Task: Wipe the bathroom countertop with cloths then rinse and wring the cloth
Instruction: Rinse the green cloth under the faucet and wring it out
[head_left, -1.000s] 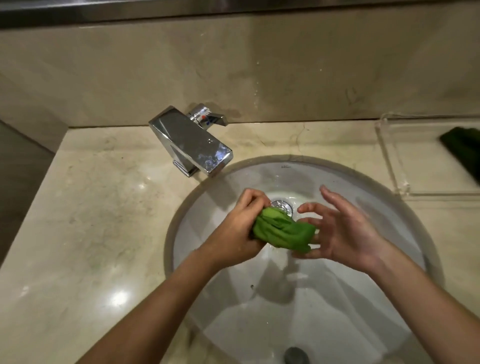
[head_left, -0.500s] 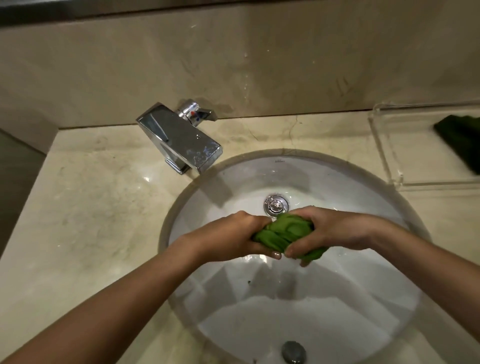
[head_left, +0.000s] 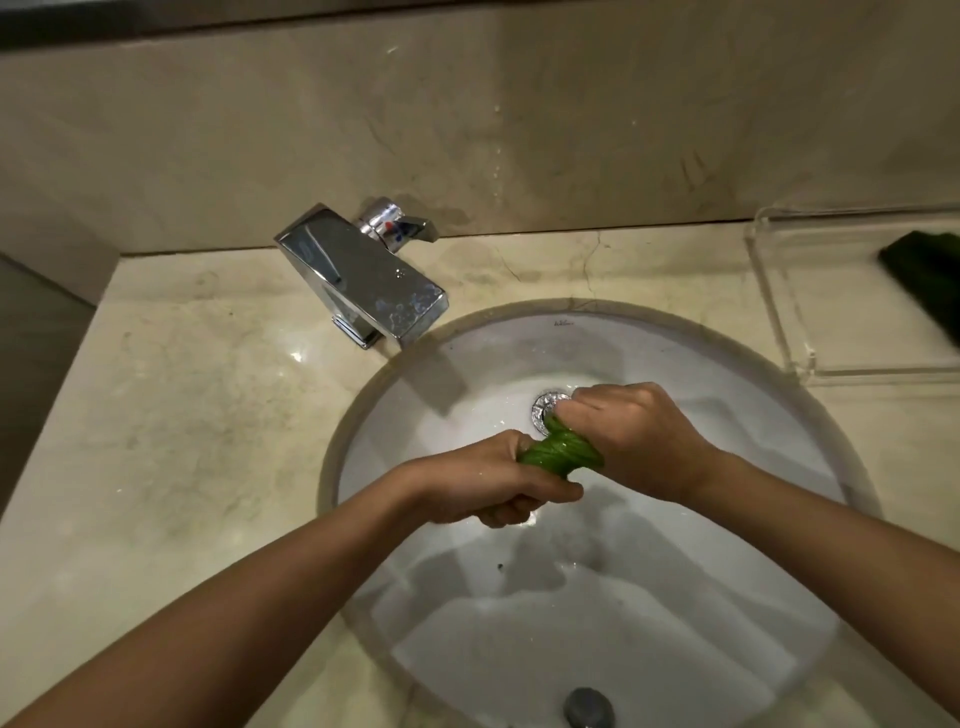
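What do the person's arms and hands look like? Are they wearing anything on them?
Both arms are bare as far as the view shows: no sleeves. The left hand and right hand wear no gloves, and no rings, watch or bracelets show. The fingernails look short and plain.

Dim, warm light from overhead. Small glare spots on the marble counter at 9 o'clock; chrome faucet gleams. Forearms shadow the white basin. Wide-angle bending at edges; soft, slightly noisy detail.

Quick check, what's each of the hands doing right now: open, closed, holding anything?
Left hand: closed around the near end of the twisted green cloth.
Right hand: closed around the cloth's far end, above the sink.
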